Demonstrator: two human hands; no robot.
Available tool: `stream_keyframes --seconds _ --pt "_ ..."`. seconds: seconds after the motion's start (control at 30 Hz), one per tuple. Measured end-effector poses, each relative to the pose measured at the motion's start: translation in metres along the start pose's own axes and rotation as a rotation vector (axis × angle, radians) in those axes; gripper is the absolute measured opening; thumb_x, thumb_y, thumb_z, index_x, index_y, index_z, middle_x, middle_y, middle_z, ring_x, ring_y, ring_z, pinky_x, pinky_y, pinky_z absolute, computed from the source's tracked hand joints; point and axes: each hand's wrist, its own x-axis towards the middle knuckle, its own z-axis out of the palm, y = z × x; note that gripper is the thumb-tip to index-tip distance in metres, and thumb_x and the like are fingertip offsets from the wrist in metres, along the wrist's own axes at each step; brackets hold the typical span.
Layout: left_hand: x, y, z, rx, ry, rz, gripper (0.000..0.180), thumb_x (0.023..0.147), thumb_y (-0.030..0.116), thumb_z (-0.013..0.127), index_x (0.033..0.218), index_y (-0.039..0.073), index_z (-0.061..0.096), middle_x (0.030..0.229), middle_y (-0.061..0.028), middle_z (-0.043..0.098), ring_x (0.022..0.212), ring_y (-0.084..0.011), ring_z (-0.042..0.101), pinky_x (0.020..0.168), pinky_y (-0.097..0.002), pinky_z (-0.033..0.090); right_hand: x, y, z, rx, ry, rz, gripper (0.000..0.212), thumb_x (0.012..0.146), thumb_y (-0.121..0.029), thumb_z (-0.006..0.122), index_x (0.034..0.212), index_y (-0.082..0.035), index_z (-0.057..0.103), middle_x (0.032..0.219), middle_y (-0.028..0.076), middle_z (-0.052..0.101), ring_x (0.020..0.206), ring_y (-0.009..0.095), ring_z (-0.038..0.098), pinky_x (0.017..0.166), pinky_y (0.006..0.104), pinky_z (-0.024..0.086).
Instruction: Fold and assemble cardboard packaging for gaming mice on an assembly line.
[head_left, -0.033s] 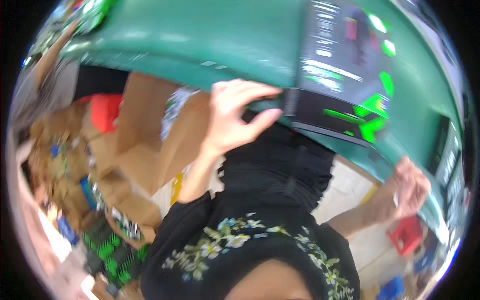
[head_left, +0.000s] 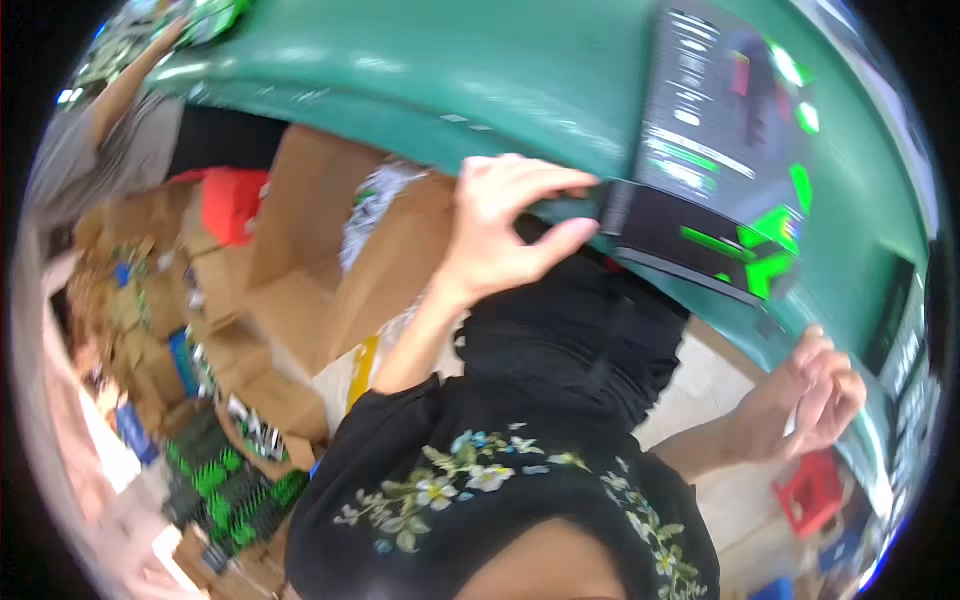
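A dark grey and black printed carton (head_left: 710, 150) with bright green patches lies on the green-covered table (head_left: 450, 60), its near end by the table's front edge. My left hand (head_left: 505, 225) is at the carton's left near corner, thumb and fingers apart in a C shape. Its fingertips are close to a small dark flap there; whether they touch it I cannot tell. Off to the right, beyond the table edge, my right hand (head_left: 815, 395) is raised with fingers curled in toward the thumb. A small pale bit shows at its fingertips, too blurred to name.
An open brown cardboard box (head_left: 300, 220) with shredded silvery filling stands at left, near a red stool (head_left: 230, 205). Black-and-green items (head_left: 225, 490) are piled lower left. Another person's arm (head_left: 130, 80) reaches over the table at far left. More dark boxes (head_left: 890, 310) line the right edge.
The whole view has shifted slightly, so the carton and my left hand appear farther right. My right hand has turned a little, showing its curled fingers more clearly.
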Motion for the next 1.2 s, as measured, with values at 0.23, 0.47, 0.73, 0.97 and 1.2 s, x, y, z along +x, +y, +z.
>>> stream_keyframes --seconds 0.23,0.47,0.73,0.97,1.2 --pt "-0.018 0.002 0.012 0.078 0.081 0.003 0.041 0.072 0.02 0.078 0.112 0.013 0.07 0.086 0.0037 0.069 0.074 -0.011 0.057 0.083 -0.0293 0.034 -0.05 0.058 0.212 -0.369 -0.876 -0.02 0.05 0.068 0.002 0.066 0.116 0.01 0.055 0.134 0.031 0.047 0.125 0.039 0.05 0.104 0.0422 0.042" --pt "-0.021 0.006 0.004 -0.003 0.119 0.015 0.057 0.072 0.014 0.079 0.126 0.012 0.062 0.093 0.0013 0.069 0.076 -0.0127 0.058 0.085 -0.0295 0.035 -0.004 0.001 0.123 -0.358 -0.927 0.427 0.032 0.066 -0.001 0.064 0.098 -0.002 0.066 0.111 0.017 0.065 0.096 0.034 0.064 0.086 0.0395 0.051" --pt "0.027 0.021 -0.02 0.491 -0.086 0.485 0.05 0.074 0.008 0.07 0.123 0.018 0.067 0.086 0.0033 0.064 0.07 -0.0132 0.057 0.069 -0.0281 0.044 0.023 -0.004 -0.015 -1.305 -0.515 0.195 0.056 0.081 0.018 0.04 0.132 -0.001 0.055 0.119 0.019 0.059 0.108 0.031 0.061 0.094 0.0382 0.045" --pt "0.045 0.042 0.005 0.668 -0.251 0.75 0.059 0.076 0.012 0.062 0.134 0.024 0.059 0.064 0.0045 0.046 0.059 -0.0113 0.048 0.068 -0.0274 0.044 0.031 -0.016 -0.033 -1.255 -0.503 0.39 0.059 0.084 0.014 0.043 0.139 -0.008 0.049 0.111 0.022 0.06 0.095 0.035 0.062 0.087 0.0402 0.047" --pt "0.056 0.039 0.014 0.7 -0.325 0.816 0.061 0.078 0.013 0.061 0.138 0.025 0.054 0.061 0.0036 0.048 0.056 -0.0114 0.05 0.065 -0.0271 0.042 0.035 -0.005 -0.042 -1.113 -0.525 0.501 0.064 0.084 0.014 0.049 0.144 -0.008 0.042 0.105 0.021 0.063 0.091 0.027 0.065 0.088 0.0334 0.048"
